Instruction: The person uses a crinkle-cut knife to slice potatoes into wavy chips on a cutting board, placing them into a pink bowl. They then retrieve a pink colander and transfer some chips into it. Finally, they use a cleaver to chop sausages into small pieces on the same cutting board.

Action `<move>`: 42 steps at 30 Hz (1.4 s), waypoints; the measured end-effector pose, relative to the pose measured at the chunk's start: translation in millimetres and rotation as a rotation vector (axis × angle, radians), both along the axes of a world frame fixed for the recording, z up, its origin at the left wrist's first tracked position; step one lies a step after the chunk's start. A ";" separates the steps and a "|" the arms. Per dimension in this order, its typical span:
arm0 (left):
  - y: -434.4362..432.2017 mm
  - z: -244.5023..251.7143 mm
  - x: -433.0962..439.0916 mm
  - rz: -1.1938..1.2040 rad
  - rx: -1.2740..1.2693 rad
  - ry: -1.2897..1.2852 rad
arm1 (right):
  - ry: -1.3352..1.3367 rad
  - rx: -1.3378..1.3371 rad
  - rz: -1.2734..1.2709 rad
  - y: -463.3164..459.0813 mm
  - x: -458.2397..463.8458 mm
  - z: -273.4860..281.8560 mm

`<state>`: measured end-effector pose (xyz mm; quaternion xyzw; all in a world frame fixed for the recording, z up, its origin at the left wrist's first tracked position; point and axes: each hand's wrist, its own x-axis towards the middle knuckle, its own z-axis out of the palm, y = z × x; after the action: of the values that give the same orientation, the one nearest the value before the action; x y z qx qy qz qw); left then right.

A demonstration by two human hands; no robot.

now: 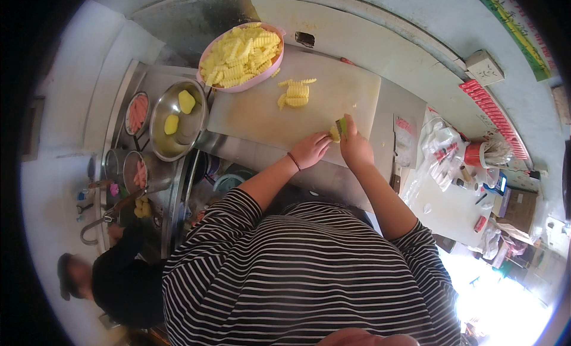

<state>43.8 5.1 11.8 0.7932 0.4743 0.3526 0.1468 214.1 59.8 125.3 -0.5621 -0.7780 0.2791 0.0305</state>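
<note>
My right hand (357, 149) grips a crinkle cutter (341, 126) with a green handle, its blade upright against a piece of peeled potato (334, 134). The fingers of my left hand (311, 150) hold that piece from the left, near the front edge of a white cutting board (250, 118). Farther back on the board lies a small group of crinkle-cut potato pieces (297, 94). A pink basin (263, 80), heaped with crinkle-cut potato sticks (243, 54), stands at the board's back left corner.
Left of the board, a steel bowl (160, 141) holds two peeled potatoes (186, 101). Sausages fill a bowl (137, 113) and a pot (140, 174) beyond it. A knife (396, 178) lies to the right, near plastic bags (435, 145). Another person (125, 283) works at the left.
</note>
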 end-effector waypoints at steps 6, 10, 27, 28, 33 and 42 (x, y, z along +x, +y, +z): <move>-1.1 -3.4 -0.1 0.005 -0.007 -0.022 | 0.040 0.139 0.054 -7.2 -5.8 -11.3; 2.5 0.4 -4.1 -0.038 -0.027 -0.010 | 0.044 0.092 0.092 -3.9 -7.4 -15.8; 85.3 4.8 17.1 -0.373 0.094 0.491 | 0.287 0.625 -0.154 -63.3 106.8 1.7; 90.0 1.1 17.7 -0.355 0.104 0.503 | 0.302 0.610 -0.171 -67.9 108.0 0.6; 116.3 -6.9 -7.7 -0.024 0.098 0.606 | 0.315 0.484 -0.173 -83.8 109.6 -6.3; 124.2 23.4 -36.2 0.344 0.054 0.876 | 0.245 0.439 -0.037 -66.7 87.0 -9.1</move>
<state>7.5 129.3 35.2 0.7807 0.6068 0.0160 -0.1486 301.1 -6.8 116.3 -0.5183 -0.7999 0.1687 0.2510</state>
